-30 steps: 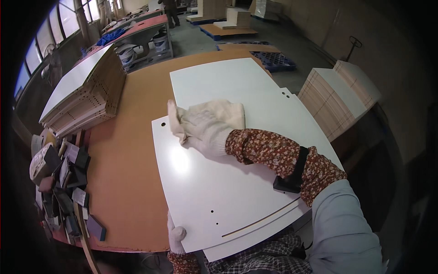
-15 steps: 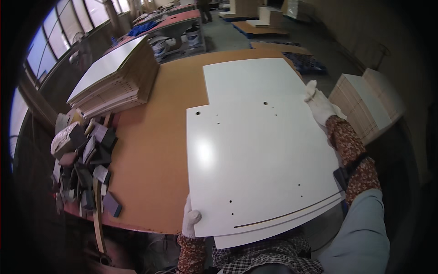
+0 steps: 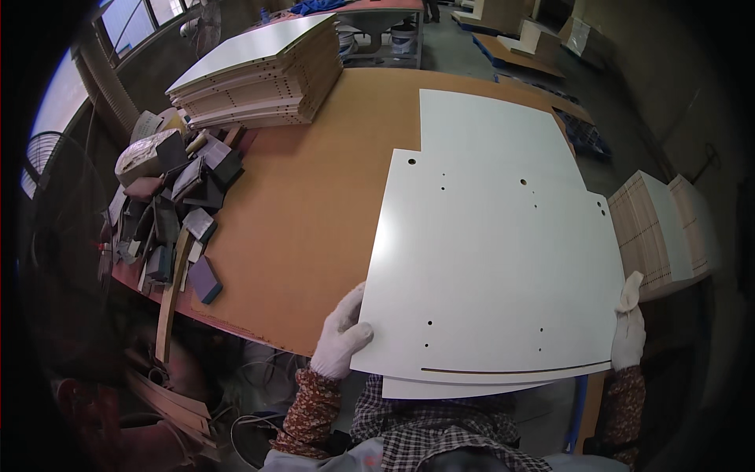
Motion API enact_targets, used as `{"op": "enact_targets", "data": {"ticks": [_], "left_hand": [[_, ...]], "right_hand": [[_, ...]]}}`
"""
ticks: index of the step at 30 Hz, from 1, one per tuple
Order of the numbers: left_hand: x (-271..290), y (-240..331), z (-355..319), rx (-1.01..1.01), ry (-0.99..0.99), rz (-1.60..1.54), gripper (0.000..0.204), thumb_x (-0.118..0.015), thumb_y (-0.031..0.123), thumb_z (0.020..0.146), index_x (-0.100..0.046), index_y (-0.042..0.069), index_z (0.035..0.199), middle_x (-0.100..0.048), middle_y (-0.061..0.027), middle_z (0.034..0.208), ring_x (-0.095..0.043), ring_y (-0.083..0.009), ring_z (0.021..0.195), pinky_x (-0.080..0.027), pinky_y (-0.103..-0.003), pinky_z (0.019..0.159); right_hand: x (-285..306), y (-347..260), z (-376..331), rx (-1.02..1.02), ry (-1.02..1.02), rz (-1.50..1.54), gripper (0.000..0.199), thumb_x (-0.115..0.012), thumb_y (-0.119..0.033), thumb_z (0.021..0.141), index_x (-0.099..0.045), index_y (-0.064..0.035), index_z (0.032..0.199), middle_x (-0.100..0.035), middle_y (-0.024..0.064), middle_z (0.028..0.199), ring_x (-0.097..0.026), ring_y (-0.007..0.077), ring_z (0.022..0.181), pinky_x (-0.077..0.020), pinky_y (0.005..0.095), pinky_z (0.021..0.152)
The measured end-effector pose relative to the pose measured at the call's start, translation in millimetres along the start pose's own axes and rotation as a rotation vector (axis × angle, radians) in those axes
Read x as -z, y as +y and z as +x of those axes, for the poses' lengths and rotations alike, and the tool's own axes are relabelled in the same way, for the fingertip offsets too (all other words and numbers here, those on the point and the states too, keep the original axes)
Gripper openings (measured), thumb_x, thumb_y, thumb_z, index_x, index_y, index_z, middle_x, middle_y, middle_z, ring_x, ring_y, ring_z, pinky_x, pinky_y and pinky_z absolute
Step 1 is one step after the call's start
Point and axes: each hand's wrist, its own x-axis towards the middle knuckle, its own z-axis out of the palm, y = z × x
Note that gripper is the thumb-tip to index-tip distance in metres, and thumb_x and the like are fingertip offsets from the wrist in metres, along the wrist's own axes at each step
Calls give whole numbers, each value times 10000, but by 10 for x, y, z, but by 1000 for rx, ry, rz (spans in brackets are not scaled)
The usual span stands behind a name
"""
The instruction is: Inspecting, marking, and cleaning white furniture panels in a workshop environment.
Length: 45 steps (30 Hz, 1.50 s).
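A white panel (image 3: 487, 267) with drilled holes and a long groove near its front edge lies over a second white panel (image 3: 491, 118). The second one shows past its far side and as a strip along the near side. My left hand (image 3: 342, 334), in a white glove, grips the upper panel's near left edge, thumb on top and fingers at the side and underneath. At the near right edge, my gloved right hand (image 3: 627, 326) is closed on the same panel, thumb up; its other fingers are partly hidden.
Both panels are over a brown-topped table (image 3: 291, 236). A stack of white panels (image 3: 259, 75) stands at its far left. Sanding blocks (image 3: 177, 189) and a wooden strip (image 3: 173, 295) crowd the left edge. More stacked panels (image 3: 657, 232) stand at the right, beyond the table.
My right hand has come back from the panel's far right edge to its near right edge. The upper panel has turned slightly, and the view has shifted left.
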Motion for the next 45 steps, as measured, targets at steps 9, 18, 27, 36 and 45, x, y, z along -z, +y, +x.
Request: {"op": "enact_targets", "data": {"ticks": [9,18,27,36,45], "left_hand": [[-232,340,-350,83,-19,171,629,-536,49,929,-410,-81,1531,-610,-74,1294,-579,-69,1017,-476,-230,911],[53,140,-1108,111,218,378,475,-513,40,1026,-471,-108,1475,-585,-209,1432,-596,-213,1250,-445,-338,1098],[267,29,-957,-316,36,680,521,-676,-100,927,-582,13,1427,-554,-182,1464,-589,-267,1308,-490,-377,1098],[415,105,-1204,-402,66,765,526,-791,-26,848,-684,88,1351,-366,-203,1626,-499,-358,1405,-462,-441,1127],[120,995,-718,-928,8,411,252,-721,164,920,-657,-24,1075,-678,-190,1141,-645,-308,1123,-451,-517,1117]], "right_hand": [[298,-4,-648,65,64,-123,368,-490,-184,1033,-586,20,1324,-630,232,1254,-554,421,1202,-439,510,1029],[469,-138,-1392,-158,118,-12,348,-531,-279,1052,-648,8,1210,-673,232,1112,-631,431,1049,-500,483,902],[409,8,-1434,-196,84,597,419,-538,-182,1030,-592,47,1376,-703,177,1212,-662,235,1142,-491,341,982],[438,265,-1647,-111,137,671,375,-554,-176,998,-634,90,1250,-700,133,1077,-647,169,1013,-502,325,897],[1192,355,-1184,162,240,1157,401,-429,-328,1119,-604,8,1248,-662,113,1140,-631,181,1042,-495,335,918]]}}
